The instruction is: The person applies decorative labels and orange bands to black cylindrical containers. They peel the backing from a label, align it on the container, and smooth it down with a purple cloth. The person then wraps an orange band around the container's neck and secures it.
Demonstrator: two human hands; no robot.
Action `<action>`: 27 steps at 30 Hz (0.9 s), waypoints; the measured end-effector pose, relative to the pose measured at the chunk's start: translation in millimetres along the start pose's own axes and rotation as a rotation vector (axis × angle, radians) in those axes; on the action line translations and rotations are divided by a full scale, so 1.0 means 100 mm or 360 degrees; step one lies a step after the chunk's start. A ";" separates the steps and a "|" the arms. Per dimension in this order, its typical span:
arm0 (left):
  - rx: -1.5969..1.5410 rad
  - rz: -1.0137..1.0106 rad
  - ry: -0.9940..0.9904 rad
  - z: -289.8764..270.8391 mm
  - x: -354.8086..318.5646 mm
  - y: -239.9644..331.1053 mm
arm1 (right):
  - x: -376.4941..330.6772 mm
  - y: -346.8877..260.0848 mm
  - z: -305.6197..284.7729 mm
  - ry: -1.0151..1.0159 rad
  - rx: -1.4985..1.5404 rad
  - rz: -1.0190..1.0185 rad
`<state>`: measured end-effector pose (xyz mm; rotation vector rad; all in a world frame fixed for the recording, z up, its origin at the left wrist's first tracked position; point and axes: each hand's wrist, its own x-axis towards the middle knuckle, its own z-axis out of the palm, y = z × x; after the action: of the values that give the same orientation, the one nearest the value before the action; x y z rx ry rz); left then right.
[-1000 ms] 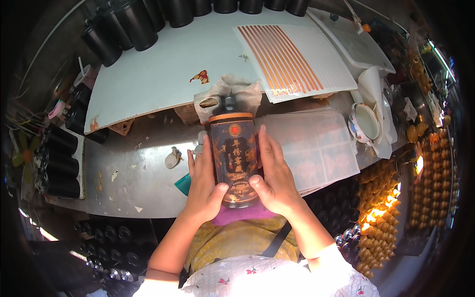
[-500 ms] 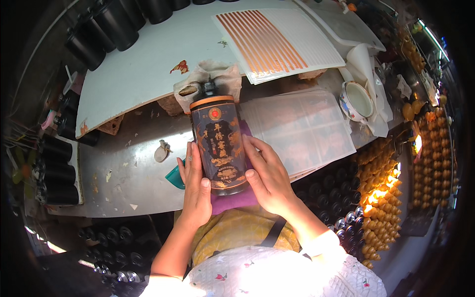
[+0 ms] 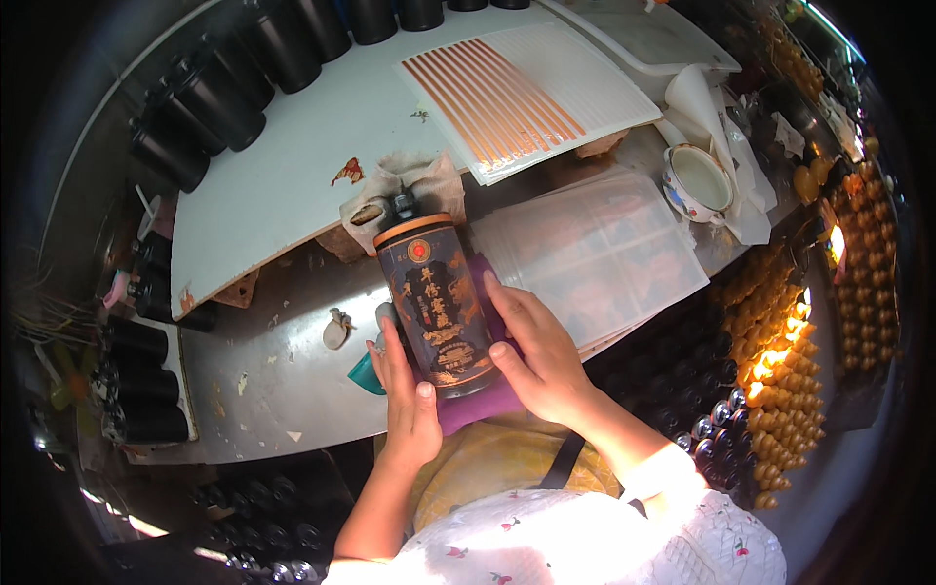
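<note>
A black bottle [image 3: 437, 317] with orange bands and a gold and orange decal lies between my palms, its neck pointing away from me. The neck end meets a cloth-wrapped rest [image 3: 434, 185] at the front of a white board. My left hand [image 3: 414, 424] presses along the bottle's left side, thumb near its base. On the opposite side, my right hand [image 3: 543, 363] grips it with the thumb on the front face. Purple cloth [image 3: 478, 405] shows beneath the base. Beside my left fingers are a teal piece [image 3: 367, 374] and a small greyish lump [image 3: 336, 330].
Black bottles [image 3: 283, 49] line the far edge of the white board [image 3: 283, 185]; several more stand at left. A striped orange sheet [image 3: 507, 93] lies on the board. Translucent sheets [image 3: 604, 253] and an enamel cup [image 3: 698, 182] are to the right. Gold-coloured pieces [image 3: 780, 390] are stacked beyond.
The whole view has shifted and turned slightly, so the bench sits differently in it. Both hands keep hold of the bottle at nearly the same spots.
</note>
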<state>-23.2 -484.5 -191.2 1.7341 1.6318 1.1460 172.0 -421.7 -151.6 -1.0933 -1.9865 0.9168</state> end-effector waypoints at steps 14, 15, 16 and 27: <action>-0.0084 -0.0017 -0.0037 0.05 -0.01 0.04 | 0.24 0.50 -0.35 0.1165 0.2267 0.0838; -0.0082 -0.0009 -0.0047 0.04 -0.01 0.02 | 0.30 0.47 -0.35 0.1264 0.2144 0.0878; -0.0082 -0.0007 -0.0057 0.02 -0.02 -0.01 | 0.33 0.31 -0.38 0.1214 0.2164 0.0894; 0.0063 0.0160 -0.0110 -0.02 -0.01 -0.04 | 0.94 -0.31 -0.27 -0.0319 0.0034 -0.0691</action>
<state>-26.7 -484.7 -193.7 1.8784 1.5517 1.0927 142.6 -344.2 -90.5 -0.5359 -2.2493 0.8314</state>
